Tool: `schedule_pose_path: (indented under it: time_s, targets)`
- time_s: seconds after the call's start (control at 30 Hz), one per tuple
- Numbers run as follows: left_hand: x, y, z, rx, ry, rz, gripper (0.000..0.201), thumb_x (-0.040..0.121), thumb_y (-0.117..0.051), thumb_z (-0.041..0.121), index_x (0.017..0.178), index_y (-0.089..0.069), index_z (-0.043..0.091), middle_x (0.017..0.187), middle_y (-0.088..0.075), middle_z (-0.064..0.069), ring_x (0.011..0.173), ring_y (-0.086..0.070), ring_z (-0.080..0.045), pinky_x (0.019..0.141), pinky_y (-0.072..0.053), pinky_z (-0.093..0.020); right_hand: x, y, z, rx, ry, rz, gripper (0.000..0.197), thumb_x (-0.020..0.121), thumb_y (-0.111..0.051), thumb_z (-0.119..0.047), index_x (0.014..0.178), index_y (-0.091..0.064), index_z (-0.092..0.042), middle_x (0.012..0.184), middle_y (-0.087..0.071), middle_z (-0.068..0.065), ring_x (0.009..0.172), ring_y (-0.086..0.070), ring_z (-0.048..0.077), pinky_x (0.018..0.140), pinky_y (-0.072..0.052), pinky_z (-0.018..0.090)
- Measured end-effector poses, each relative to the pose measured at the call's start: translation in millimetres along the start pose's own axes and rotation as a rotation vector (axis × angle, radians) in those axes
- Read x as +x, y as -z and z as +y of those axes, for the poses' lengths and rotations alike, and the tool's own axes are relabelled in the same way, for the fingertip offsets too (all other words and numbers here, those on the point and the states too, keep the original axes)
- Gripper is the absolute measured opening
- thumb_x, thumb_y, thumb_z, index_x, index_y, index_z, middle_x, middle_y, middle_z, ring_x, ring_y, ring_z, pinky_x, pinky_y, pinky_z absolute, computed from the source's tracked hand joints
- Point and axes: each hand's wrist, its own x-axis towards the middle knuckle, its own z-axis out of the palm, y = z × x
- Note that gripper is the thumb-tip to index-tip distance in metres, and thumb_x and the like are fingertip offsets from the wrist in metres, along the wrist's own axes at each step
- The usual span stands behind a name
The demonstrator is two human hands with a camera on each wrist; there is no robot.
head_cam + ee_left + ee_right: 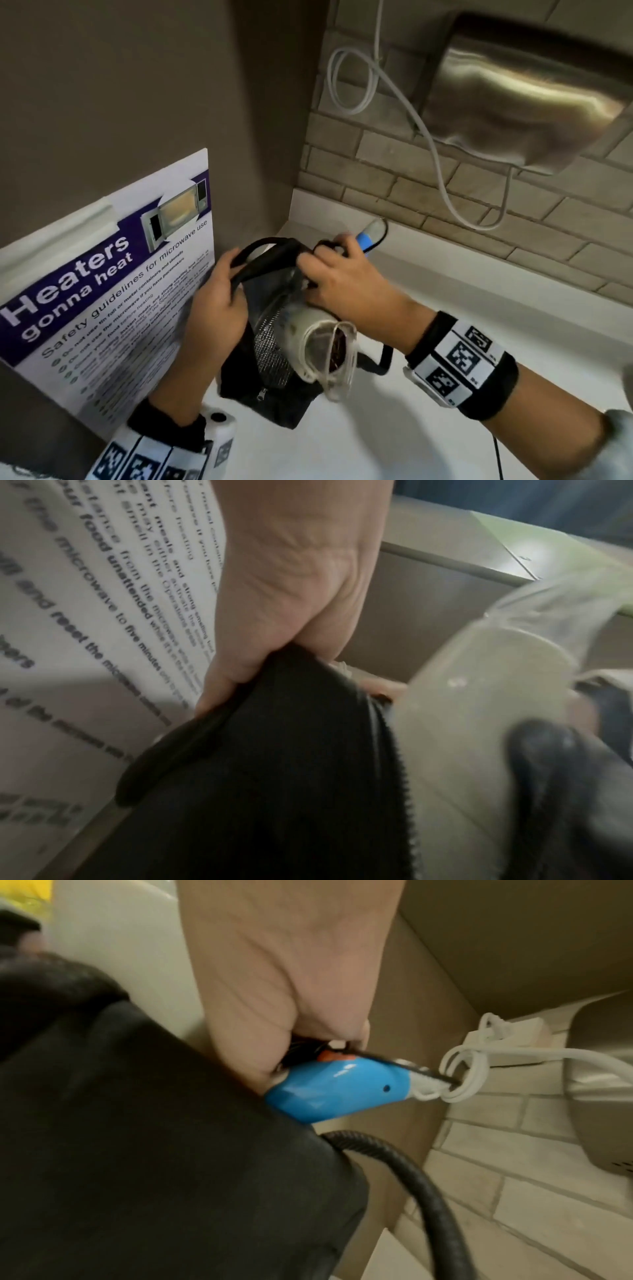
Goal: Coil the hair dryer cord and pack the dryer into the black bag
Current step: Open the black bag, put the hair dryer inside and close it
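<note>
Hair dryer partly inserted in black bag

The black bag (pixel 270 394) rim is gripped by the left hand (pixel 219 308); the hair dryer (pixel 318 346) and blue plug (pixel 329 1091) are held by the right hand (pixel 346 277).

- Head view: from above, looking forward and down into the counter corner; the black bag (pixel 270 363) sits mid-frame, both hands on it, the brick wall (pixel 462 192) beyond it.
- Left wrist view: very close along the left hand (pixel 291 588) at the bag's rim, with the poster (pixel 103 593) just behind the bag.
- Right wrist view: very close along the right hand (pixel 284 969), facing past the bag toward the brick wall.
- All three views share the bag.
</note>
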Motion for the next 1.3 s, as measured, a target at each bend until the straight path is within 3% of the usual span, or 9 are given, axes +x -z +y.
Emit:
schedule_pose_path:
  time_s: [0.2, 0.33, 0.5, 0.57, 0.67, 0.87, 1.07, 1.17, 1.3]
  targets:
    - [-11.2, -15.8, 12.2, -0.135, -0.038, -0.084, 0.041, 0.095, -0.045, 0.003, 0.132, -0.049, 0.02, 0.121, -0.063, -0.001, 0.111, -0.058, -0.014, 0.097, -0.042, -0.025, -3.9, -25.5, -33.4, 0.354, 0.099, -0.098, 0.014, 0.079, -0.065, -0.009, 0.093, -0.068, -0.01, 0.102, -0.064, 0.005, 0.088, -0.06, 0.025, 0.082, -0.047, 0.042]
    - [-14.9, -17.2, 16.5, -0.235, -0.009, -0.124, 0.04, 0.095, -0.045, 0.0, 0.129, -0.053, 0.02, 0.122, -0.063, 0.0, 0.115, -0.058, -0.012, 0.105, -0.043, -0.033, 10.2, -22.1, -37.0, 0.892, -0.052, -0.426, 0.015, 0.092, -0.051, -0.012, 0.104, -0.06, -0.009, 0.101, -0.062, 0.006, 0.089, -0.057, 0.022, 0.083, -0.047, 0.035]
    - [-19.7, -15.8, 21.8, -0.207, -0.025, -0.179, 0.041, 0.094, -0.046, 0.001, 0.122, -0.055, 0.029, 0.118, -0.061, 0.016, 0.106, -0.052, 0.018, 0.087, -0.037, 0.003, 16.2, -47.5, -37.4, 0.943, -0.153, -0.682, 0.02, 0.093, -0.05, -0.007, 0.077, -0.048, -0.019, 0.08, -0.048, -0.006, 0.083, -0.047, 0.015, 0.076, -0.036, 0.026]
    - [-19.9, -16.0, 21.4, -0.201, -0.025, -0.189, 0.041, 0.094, -0.047, 0.002, 0.122, -0.056, 0.03, 0.118, -0.061, 0.017, 0.108, -0.051, 0.017, 0.086, -0.037, 0.002, 18.7, -59.2, -39.2, 0.87, -0.158, -0.716, 0.009, 0.092, -0.053, -0.013, 0.099, -0.058, -0.011, 0.094, -0.055, -0.001, 0.097, -0.05, 0.021, 0.089, -0.038, 0.028]
    - [-19.5, -16.2, 20.9, -0.234, -0.006, -0.202, 0.04, 0.094, -0.047, 0.002, 0.122, -0.056, 0.029, 0.12, -0.062, 0.014, 0.113, -0.054, 0.006, 0.094, -0.039, -0.011, 14.0, -78.6, -40.8, 0.607, -0.098, -0.808, 0.049, 0.089, -0.057, -0.028, 0.135, -0.041, -0.02, 0.139, -0.041, 0.004, 0.135, -0.027, 0.023, 0.114, -0.008, 0.05]
    - [-17.5, -14.1, 18.1, -0.234, -0.021, -0.2, 0.037, 0.093, -0.051, 0.003, 0.119, -0.058, 0.029, 0.117, -0.063, 0.018, 0.112, -0.056, 0.005, 0.1, -0.041, -0.019, -2.8, -80.9, -34.5, 0.609, -0.118, -0.709, 0.054, 0.08, -0.067, -0.035, 0.131, -0.051, -0.026, 0.145, -0.034, -0.003, 0.139, -0.019, 0.022, 0.112, -0.006, 0.061]
    - [-14.8, 0.6, 8.8, -0.038, -0.172, -0.05, 0.028, 0.076, -0.075, 0.013, 0.098, -0.067, 0.027, 0.099, -0.065, 0.007, 0.094, -0.064, -0.008, 0.085, -0.053, -0.03, -8.4, -14.1, -22.9, 0.879, -0.221, -0.556, 0.053, 0.08, -0.07, -0.026, 0.13, -0.051, -0.025, 0.12, -0.049, 0.006, 0.117, -0.044, 0.021, 0.102, -0.038, 0.038]
    - [-15.1, 8.6, 13.7, 0.123, -0.217, 0.021, 0.024, 0.07, -0.08, 0.02, 0.085, -0.063, 0.03, 0.086, -0.055, 0.008, 0.081, -0.057, -0.01, 0.071, -0.049, -0.028, -15.2, 20.7, -24.7, 1.049, -0.324, -0.479, 0.075, 0.078, -0.074, -0.037, 0.141, -0.033, -0.029, 0.132, -0.045, -0.002, 0.122, -0.042, 0.009, 0.103, -0.036, 0.02]
    - [-15.1, 9.8, 14.9, 0.204, -0.143, -0.032, 0.018, 0.075, -0.075, 0.029, 0.083, -0.06, 0.024, 0.081, -0.054, 0.006, 0.072, -0.055, -0.009, 0.066, -0.047, -0.028, -20.4, 30.4, -55.2, 1.068, -0.413, -0.274, 0.056, 0.082, -0.067, -0.043, 0.128, -0.036, -0.039, 0.127, -0.042, -0.008, 0.114, -0.049, 0.011, 0.099, -0.044, 0.028]
